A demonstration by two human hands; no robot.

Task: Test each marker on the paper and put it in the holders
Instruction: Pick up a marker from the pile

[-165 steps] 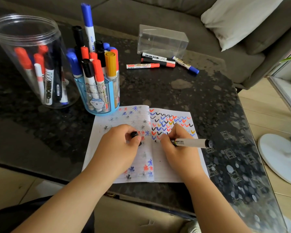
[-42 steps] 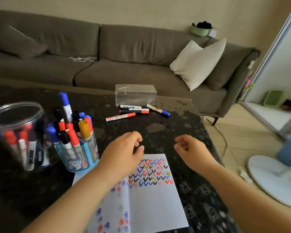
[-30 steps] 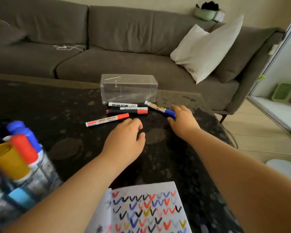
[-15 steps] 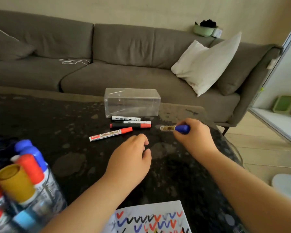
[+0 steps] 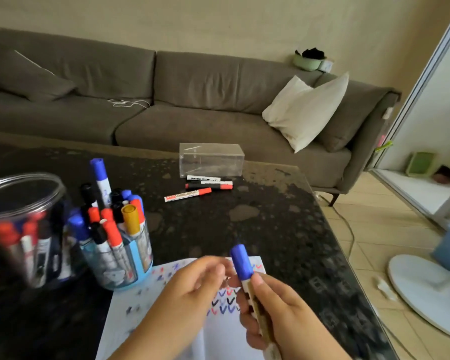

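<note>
Right hand (image 5: 276, 310) grips the blue-capped marker (image 5: 247, 279) by its barrel at lower centre over the paper (image 5: 226, 331), left hand (image 5: 192, 289) loose beside the cap; light, rigid, slick plastic, so pinch cap and pull.

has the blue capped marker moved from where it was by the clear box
Yes. The blue-capped marker has left its spot right of the loose markers by the clear box; the right hand now holds it upright, cap on, over the paper.

On the surface (image 5: 270, 219), two holders (image 5: 120, 255) stand left of the paper (image 5: 146, 302), loose markers (image 5: 187, 195) behind it.
</note>
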